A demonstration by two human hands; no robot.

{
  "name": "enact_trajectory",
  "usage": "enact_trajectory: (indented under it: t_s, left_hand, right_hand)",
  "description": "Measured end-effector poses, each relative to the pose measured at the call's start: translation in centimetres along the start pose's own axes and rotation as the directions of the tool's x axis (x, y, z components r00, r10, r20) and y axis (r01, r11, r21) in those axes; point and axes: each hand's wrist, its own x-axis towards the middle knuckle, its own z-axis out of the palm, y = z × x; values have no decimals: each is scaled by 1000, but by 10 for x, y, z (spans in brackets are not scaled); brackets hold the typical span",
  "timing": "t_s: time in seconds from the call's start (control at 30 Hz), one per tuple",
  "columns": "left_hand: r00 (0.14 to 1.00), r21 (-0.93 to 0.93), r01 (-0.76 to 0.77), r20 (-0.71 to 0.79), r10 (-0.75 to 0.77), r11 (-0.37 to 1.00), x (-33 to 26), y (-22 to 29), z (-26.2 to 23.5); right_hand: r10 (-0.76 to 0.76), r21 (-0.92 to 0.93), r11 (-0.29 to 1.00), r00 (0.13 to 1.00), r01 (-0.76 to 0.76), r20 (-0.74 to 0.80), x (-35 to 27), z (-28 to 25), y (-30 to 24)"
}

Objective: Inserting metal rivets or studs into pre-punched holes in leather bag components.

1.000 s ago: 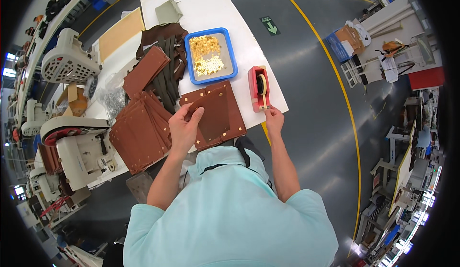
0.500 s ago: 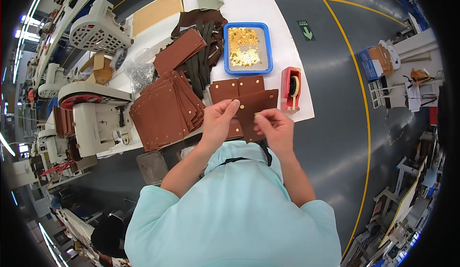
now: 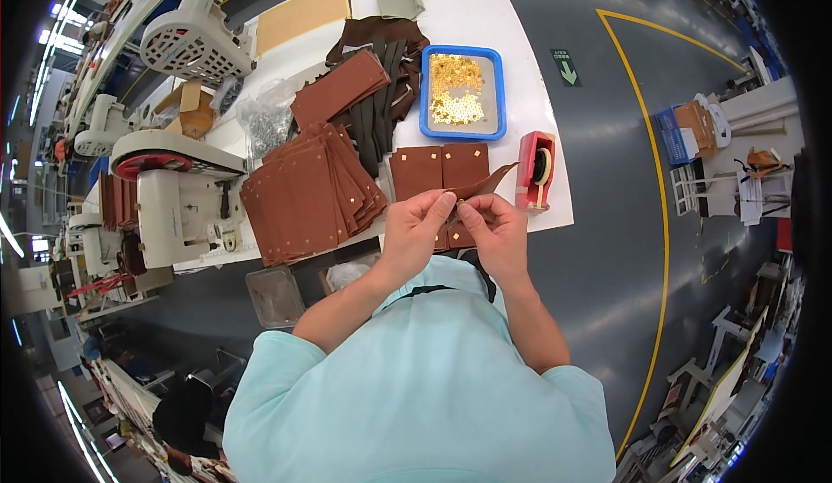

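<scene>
My left hand (image 3: 414,230) pinches a brown leather piece (image 3: 487,185) between thumb and fingers. The piece is tipped up, with one corner pointing right. My right hand (image 3: 496,233) closes on its near edge, thumb tip almost touching the left thumb. A tiny gold bit shows between the thumbs; its form is too small to tell. Under and beyond the hands lie brown leather panels (image 3: 416,171) with square gold fittings near their edges. Farther off, a blue-rimmed tray (image 3: 425,93) contains many small gold fittings (image 3: 457,80).
To the right stands a red tape dispenser (image 3: 525,171), close to the edge of the white table (image 3: 520,67). Left of the hands are a fanned stack of brown leather panels (image 3: 299,192), dark strips (image 3: 374,106) and a white machine (image 3: 165,210). A clear plastic bin (image 3: 275,296) is below the table edge.
My two hands have come together at the leather piece. The piece has turned from facing me nearly flat to tilted, almost edge-on. The view has shifted slightly.
</scene>
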Motion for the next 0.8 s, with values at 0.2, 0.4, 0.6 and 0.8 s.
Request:
enact_trajectory:
  t_s: [0.2,0.4,0.6,0.8]
  left_hand:
    - [999,29,-43,19,42,999,-2,9,4]
    - [998,168,-47,-23,52,985,0,13,6]
    - [997,227,-69,-14,74,971,5,-7,-1]
    - [991,203,-81,-91,101,976,11,-12,-2]
  right_hand:
    - [-31,52,998,999,34,-44,1,3,2]
    - [25,30,999,997,-23,-70,6,5,-3]
    - [-26,-207,978,991,-2,-134,13,-5,-5]
    - [3,-330,942,986,-60,-169,19,-26,5]
